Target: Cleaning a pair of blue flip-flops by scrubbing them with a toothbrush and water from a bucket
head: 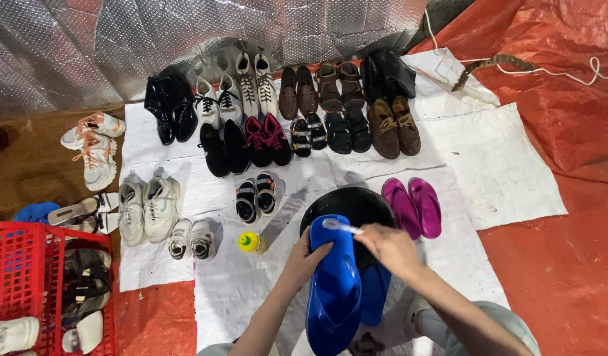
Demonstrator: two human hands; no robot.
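- The left hand point(308, 256) grips the edge of a blue flip-flop point(333, 283) at lower centre of the frame, fingers curled onto it
- The right hand point(389, 248) has its fingers clamped on a white toothbrush point(341, 227) lying across the flip-flop's top end
- A black basin point(354, 202) sits just behind the flip-flop
- Purple slippers point(413, 207) lie right of the basin; a small yellow bottle point(250, 242) stands to its left
- A red basket point(22, 277) is at lower left

Silver quilted foil sheeting point(185, 33) hangs across the upper left of the frame, an orange-red tarpaulin point(567, 264) floors the right, white sheets point(501, 165) spread centre, bare brown ground point(27, 165) left.
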